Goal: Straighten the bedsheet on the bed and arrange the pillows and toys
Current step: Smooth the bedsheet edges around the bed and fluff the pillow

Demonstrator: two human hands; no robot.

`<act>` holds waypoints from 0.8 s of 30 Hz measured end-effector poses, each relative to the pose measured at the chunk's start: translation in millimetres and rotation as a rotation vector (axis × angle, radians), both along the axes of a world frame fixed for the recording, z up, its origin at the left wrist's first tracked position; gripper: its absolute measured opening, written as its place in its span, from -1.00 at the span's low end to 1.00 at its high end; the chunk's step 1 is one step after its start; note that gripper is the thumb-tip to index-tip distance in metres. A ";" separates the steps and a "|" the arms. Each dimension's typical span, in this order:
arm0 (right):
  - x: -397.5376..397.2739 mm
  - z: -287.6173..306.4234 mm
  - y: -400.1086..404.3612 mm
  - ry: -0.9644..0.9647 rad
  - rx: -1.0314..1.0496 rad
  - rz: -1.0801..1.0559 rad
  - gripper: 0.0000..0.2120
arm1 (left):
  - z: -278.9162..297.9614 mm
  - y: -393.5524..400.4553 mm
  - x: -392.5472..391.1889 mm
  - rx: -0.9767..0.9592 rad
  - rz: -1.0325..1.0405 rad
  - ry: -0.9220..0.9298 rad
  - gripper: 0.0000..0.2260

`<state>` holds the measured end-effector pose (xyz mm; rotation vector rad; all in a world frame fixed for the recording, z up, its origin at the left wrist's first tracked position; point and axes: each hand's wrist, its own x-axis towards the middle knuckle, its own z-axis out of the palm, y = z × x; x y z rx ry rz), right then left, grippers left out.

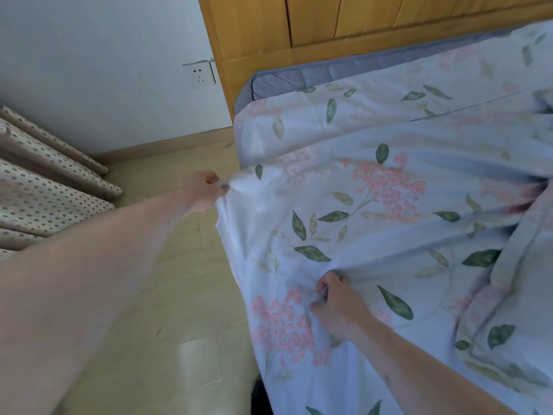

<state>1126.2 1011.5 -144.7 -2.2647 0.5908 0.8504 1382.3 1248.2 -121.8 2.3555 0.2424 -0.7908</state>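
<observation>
Floral bedsheet (374,205) is stretched between both hands: left hand (203,190) pinches its edge, seemingly blurred mid-pull, right hand (338,307) bunches cloth, tensioning out wrinkles.

white wall (104,70) w/ socket (201,74) | wood wardrobe (254,31) | tan floor (167,265) | dotted curtain (39,190)
</observation>
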 end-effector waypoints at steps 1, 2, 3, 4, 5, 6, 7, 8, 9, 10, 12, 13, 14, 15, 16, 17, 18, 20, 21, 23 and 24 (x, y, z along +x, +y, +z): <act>2.4 3.6 1.2 -0.056 0.003 -0.006 -0.80 | 8.8 5.1 9.8 0.026 0.008 -0.090 -0.86; 4.5 6.3 1.5 -0.118 0.004 -0.004 -0.81 | 12.8 10.1 17.9 0.080 -0.005 -0.177 -0.85; 7.7 10.0 2.9 -0.179 0.008 0.002 -0.81 | 17.0 14.7 24.5 0.146 -0.036 -0.255 -0.84; 12.4 13.9 3.2 -0.234 0.008 0.015 -0.80 | 19.1 17.6 30.6 0.210 -0.067 -0.320 -0.83; 17.1 17.0 4.8 -0.269 0.009 0.038 -0.79 | 18.7 21.2 33.5 0.256 -0.082 -0.348 -0.82; 21.0 19.1 4.6 -0.288 0.007 0.056 -0.77 | 14.2 22.5 36.6 0.284 -0.089 -0.343 -0.80; 24.2 20.7 5.6 -0.291 0.009 0.070 -0.76 | 9.9 23.2 36.2 0.321 -0.091 -0.306 -0.76; 26.4 20.4 6.6 -0.287 0.011 0.083 -0.74 | 3.6 24.7 34.6 0.366 -0.101 -0.253 -0.71; 27.0 19.7 7.7 -0.282 0.012 0.097 -0.72 | -0.7 25.4 30.5 0.409 -0.136 -0.197 -0.65; 25.3 17.9 7.5 -0.279 0.007 0.116 -0.71 | -6.2 24.7 25.7 0.437 -0.195 -0.141 -0.59; 18.4 11.9 5.5 -0.279 -0.007 0.153 -0.72 | -15.0 25.1 14.4 0.475 -0.339 -0.031 -0.54; 14.8 9.7 4.7 -0.282 -0.013 0.160 -0.73 | -15.4 27.2 10.7 0.493 -0.390 0.005 -0.56; 11.2 8.0 3.6 -0.286 -0.017 0.160 -0.74 | -13.6 29.7 8.9 0.495 -0.407 0.024 -0.59; 8.2 6.8 2.5 -0.290 -0.020 0.158 -0.74 | -11.5 32.6 10.2 0.485 -0.384 0.019 -0.62; 6.6 6.4 2.2 -0.295 -0.020 0.154 -0.75 | -8.3 35.8 15.7 0.465 -0.332 -0.005 -0.63; 5.7 6.7 1.8 -0.296 -0.017 0.156 -0.75 | -5.1 38.2 22.1 0.443 -0.265 -0.046 -0.62; 5.9 7.1 2.0 -0.296 -0.011 0.156 -0.75 | -1.0 39.6 29.4 0.430 -0.204 -0.080 -0.59; 6.5 6.8 2.2 -0.298 -0.002 0.158 -0.76 | 2.0 38.1 38.9 0.435 -0.144 -0.101 -0.59; 6.3 6.9 2.6 -0.297 0.000 0.155 -0.76 | 1.4 36.0 39.3 0.434 -0.111 -0.114 -0.61; 5.7 7.1 4.6 -0.289 -0.004 0.147 -0.74 | -1.5 28.2 31.5 0.464 -0.058 -0.148 -0.64; 4.5 7.6 6.0 -0.286 -0.014 0.149 -0.74 | -4.0 22.3 22.5 0.484 -0.053 -0.148 -0.59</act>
